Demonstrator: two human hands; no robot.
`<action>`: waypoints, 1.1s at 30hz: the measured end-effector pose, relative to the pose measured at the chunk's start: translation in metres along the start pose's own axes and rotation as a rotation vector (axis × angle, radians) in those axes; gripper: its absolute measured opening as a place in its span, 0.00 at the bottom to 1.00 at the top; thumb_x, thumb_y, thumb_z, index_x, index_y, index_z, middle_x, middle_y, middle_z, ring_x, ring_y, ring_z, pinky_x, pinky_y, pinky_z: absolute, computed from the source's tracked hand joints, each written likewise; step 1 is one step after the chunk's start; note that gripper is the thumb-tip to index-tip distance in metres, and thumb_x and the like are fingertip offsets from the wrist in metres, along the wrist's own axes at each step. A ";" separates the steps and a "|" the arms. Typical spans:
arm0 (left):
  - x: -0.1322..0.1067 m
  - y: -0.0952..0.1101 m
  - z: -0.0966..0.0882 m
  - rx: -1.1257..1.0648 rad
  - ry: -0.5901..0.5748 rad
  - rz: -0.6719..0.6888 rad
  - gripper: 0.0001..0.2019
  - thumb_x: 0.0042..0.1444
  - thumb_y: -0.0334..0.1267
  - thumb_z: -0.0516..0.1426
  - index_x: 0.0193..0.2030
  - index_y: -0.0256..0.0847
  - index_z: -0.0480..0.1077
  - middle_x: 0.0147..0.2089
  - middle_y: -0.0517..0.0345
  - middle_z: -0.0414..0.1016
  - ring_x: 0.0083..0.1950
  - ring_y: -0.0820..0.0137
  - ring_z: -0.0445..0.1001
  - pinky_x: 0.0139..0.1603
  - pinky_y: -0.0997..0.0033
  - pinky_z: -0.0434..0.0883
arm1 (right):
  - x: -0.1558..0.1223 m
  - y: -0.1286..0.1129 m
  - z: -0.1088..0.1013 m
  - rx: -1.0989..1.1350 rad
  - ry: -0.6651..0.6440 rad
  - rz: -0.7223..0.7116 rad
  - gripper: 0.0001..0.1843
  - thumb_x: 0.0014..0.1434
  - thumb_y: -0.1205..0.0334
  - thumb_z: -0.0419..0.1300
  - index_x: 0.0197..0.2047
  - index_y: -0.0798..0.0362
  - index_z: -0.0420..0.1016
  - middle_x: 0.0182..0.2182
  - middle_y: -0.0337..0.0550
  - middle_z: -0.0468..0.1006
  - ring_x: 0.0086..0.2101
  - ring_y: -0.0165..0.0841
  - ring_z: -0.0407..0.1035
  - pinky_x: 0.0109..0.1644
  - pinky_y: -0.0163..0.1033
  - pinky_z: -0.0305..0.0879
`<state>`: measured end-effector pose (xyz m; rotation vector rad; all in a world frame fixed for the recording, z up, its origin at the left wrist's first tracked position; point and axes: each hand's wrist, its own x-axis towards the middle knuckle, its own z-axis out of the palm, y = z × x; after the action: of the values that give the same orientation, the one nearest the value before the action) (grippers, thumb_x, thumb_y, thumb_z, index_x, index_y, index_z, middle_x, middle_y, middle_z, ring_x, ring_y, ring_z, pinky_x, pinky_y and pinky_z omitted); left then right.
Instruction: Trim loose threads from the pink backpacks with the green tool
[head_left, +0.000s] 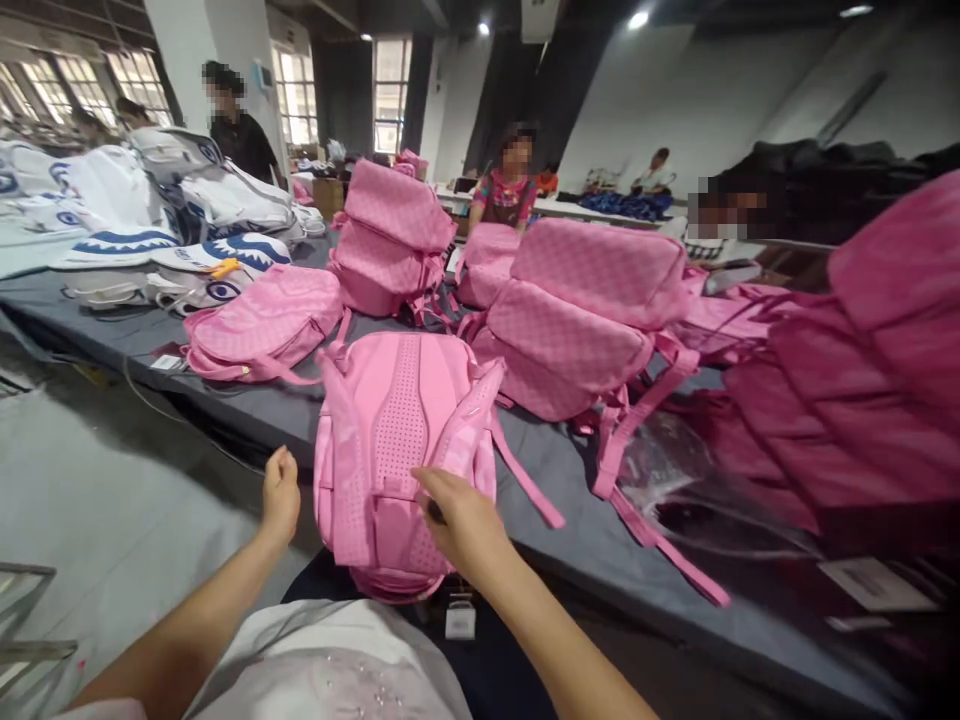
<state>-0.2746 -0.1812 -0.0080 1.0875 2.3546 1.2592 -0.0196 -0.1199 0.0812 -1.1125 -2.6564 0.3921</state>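
Observation:
A pink backpack (400, 400) lies at the front edge of the table with its back panel and shoulder straps facing up. My right hand (465, 520) is over the lower right part of that panel, fingers curled, with something small and dark showing by the palm that I cannot make out. Left of the backpack and apart from it, my left hand (281, 492) is closed, thumb on top; whatever is in it, if anything, is hidden. A white tag (460, 618) hangs below the bag near my right wrist.
Pink backpacks (570, 330) are stacked beyond, with a taller pile (862, 400) at right and clear plastic (667, 460) beside it. One pink bag (266, 320) lies at left near white bags (217, 200). Loose straps trail on the grey-covered table (555, 470). Several people are behind.

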 end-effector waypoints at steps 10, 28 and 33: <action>-0.031 0.007 0.080 0.614 -0.507 0.934 0.28 0.68 0.45 0.50 0.73 0.44 0.58 0.76 0.46 0.53 0.78 0.50 0.51 0.75 0.35 0.54 | 0.025 0.043 0.021 -0.246 -0.116 0.599 0.16 0.70 0.70 0.47 0.57 0.66 0.67 0.53 0.72 0.71 0.46 0.48 0.77 0.42 0.44 0.71; 0.062 0.182 0.155 0.565 -0.541 1.817 0.22 0.67 0.55 0.52 0.40 0.38 0.77 0.39 0.48 0.78 0.44 0.59 0.73 0.49 0.55 0.65 | -0.020 0.077 0.046 -0.109 -0.023 0.823 0.11 0.71 0.56 0.55 0.51 0.54 0.67 0.43 0.53 0.82 0.40 0.43 0.80 0.34 0.38 0.62; 0.066 0.192 0.165 0.598 -0.663 1.849 0.19 0.64 0.53 0.57 0.33 0.39 0.76 0.36 0.51 0.77 0.42 0.62 0.71 0.47 0.57 0.64 | -0.017 0.085 0.052 -0.093 -0.015 0.834 0.15 0.70 0.56 0.56 0.56 0.55 0.66 0.44 0.52 0.82 0.41 0.43 0.80 0.34 0.39 0.63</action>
<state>-0.1367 0.0326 0.0553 3.3415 0.7017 0.0636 0.0318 -0.0826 0.0026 -2.2181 -2.1035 0.4063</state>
